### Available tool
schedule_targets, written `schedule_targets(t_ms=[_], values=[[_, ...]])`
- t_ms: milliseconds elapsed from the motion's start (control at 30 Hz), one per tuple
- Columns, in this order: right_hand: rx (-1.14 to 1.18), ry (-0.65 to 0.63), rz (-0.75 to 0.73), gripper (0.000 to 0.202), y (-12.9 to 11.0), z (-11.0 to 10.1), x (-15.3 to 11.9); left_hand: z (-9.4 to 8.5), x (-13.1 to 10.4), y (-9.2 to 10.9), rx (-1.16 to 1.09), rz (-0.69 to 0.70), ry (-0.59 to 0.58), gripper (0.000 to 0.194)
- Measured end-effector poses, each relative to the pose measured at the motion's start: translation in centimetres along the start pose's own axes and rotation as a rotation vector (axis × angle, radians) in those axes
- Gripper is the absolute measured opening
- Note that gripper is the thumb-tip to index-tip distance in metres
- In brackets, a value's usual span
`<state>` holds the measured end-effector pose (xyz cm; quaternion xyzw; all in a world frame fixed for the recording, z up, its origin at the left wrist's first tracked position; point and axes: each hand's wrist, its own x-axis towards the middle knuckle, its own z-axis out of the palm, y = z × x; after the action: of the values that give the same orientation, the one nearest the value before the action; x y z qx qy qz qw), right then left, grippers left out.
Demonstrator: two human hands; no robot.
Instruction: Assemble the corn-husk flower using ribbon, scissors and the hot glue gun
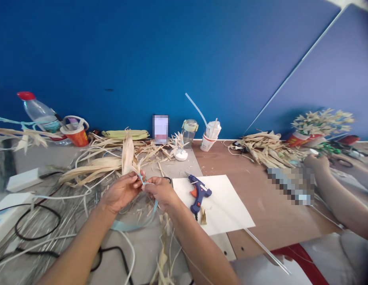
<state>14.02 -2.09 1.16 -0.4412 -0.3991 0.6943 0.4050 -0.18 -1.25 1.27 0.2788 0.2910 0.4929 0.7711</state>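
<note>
Both hands are meeting over the cluttered left part of the desk, fingers pinched in tight. The left hand (121, 194) and right hand (162, 192) have a pale blue strip (156, 206) between their fingertips, with its long tail looping down below the right wrist. A dried corn husk (128, 154) stands up just past the left fingertips. Looks like its base might be nipped in there too, but the fingers cover it, so I can't tell for sure.

Handling-wise, I'd guess the husk is super light, papery and kinda stiff, so easy to split. I'd hold it low at the gathered base and leave the thin tips alone. The strip looks soft and floppy, maybe a bit slick, so pinch it close to the husk and keep some tension on.

The blue glue gun (198, 194) is lying on white paper (231, 209), right of the hands.
</note>
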Motion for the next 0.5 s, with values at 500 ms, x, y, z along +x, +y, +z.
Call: schedule_targets(t_ms=[500], values=[[-0.434,0.118,-0.163,0.005,1.0,0.4,-0.1,-0.2,0.4,-0.3,0.132,-0.058,0.136,0.023]])
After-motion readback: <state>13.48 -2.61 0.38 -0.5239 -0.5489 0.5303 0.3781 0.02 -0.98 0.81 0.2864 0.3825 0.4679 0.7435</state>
